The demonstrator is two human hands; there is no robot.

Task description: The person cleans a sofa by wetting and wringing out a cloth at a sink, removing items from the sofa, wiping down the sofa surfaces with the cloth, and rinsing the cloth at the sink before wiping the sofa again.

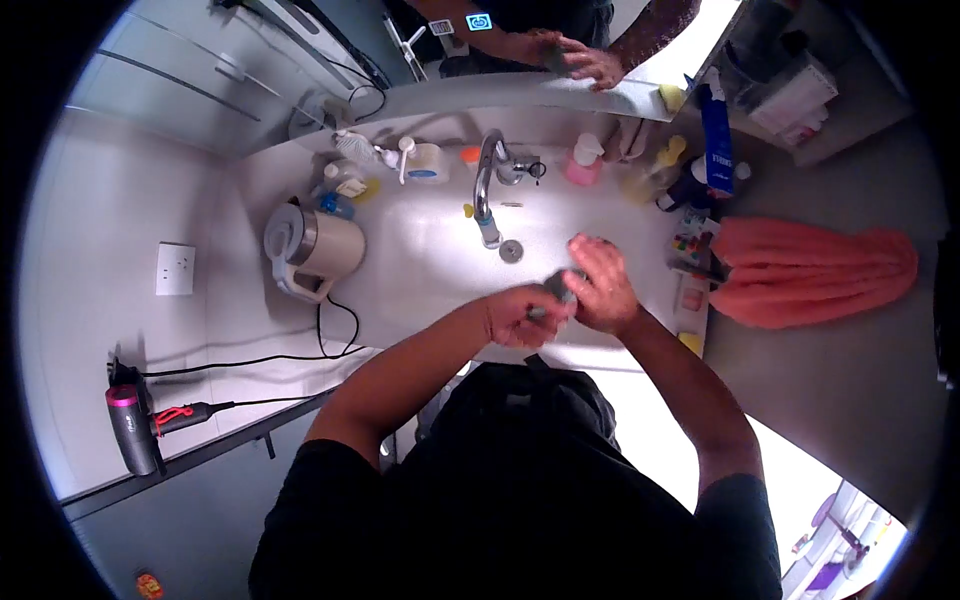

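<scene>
So we've got one small dark grey thing [560, 287] between our two hands, over the near part of one sink [410, 270]. Our left hand [525, 315] is curled around it; our right hand [600, 285] has fingers stretched alongside, can't tell if it's gripping too. Beyond that: one faucet [485, 185], one kettle [338, 245] and one hair dryer [133, 435] to the left, one coral towel [810, 272] to the right. Lettering on the dryer and the blue box [718, 140] is too blurry to read.
</scene>
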